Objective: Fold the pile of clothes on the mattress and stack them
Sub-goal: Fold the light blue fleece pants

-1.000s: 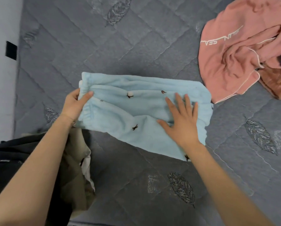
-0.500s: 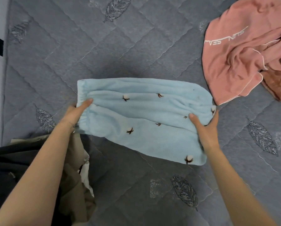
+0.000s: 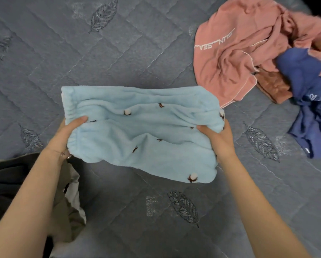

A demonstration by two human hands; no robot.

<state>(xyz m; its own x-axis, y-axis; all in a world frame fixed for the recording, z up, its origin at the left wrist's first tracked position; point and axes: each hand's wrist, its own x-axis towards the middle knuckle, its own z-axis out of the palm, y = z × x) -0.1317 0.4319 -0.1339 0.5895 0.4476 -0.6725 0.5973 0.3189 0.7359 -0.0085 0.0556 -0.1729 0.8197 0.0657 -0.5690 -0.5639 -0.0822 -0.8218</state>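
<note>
Light blue fleece garment [image 3: 137,135] with a cotton-boll print is folded into a long band and lies mid-mattress [image 3: 137,53], held at both ends. Left hand [image 3: 66,135] pinches the elasticated end, thumb on top and fingers underneath. Right hand [image 3: 219,138] grips the other end, thumb over the fabric and the other fingers hidden under it. The near edge sags, and the shadow under it suggests it's partly off the mattress.

Risks:
- The fleece is thick and slack, and only the ends are held. The middle could droop and the layers slide apart, undoing the fold.
- The near flap hangs loose below the grip line, so it may fall open if the garment is lifted higher or swung.
- An uneven pull would skew the edges and give a lopsided next fold.
- The olive garment [image 3: 68,216] and black garment [image 3: 7,183] sit close under the left forearm, which could drag or rumple them.

The unfolded pink top [image 3: 230,58], brown piece [image 3: 273,86] and navy garment [image 3: 308,101] lie just beside the right end, so a snag is possible there.
</note>
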